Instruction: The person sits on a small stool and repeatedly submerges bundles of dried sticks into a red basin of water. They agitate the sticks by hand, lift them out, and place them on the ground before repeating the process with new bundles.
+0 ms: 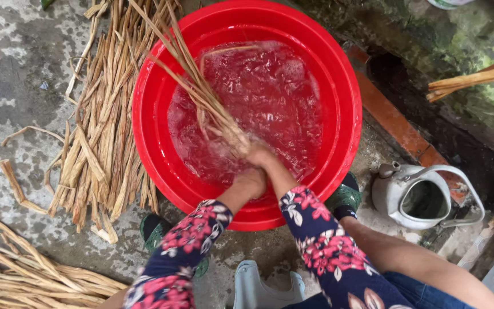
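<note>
A big red basin [350,109] full of rippling water stands on the wet concrete in front of me. My right hand [260,155] is in the water, closed around the lower end of a bundle of dry straw-coloured strips [192,86] that slants up and out over the basin's far left rim. My left hand [251,183] is a closed fist at the near edge of the water, just below the right hand; whether it grips the strips is hidden. Both arms wear dark floral sleeves.
A heap of the same dry strips [101,131] lies left of the basin, and another pile [24,272] at the bottom left. An open white kettle [415,197] stands to the right, beside a brick edge [393,123] and a mossy wall. My green sandals [155,229] flank the basin.
</note>
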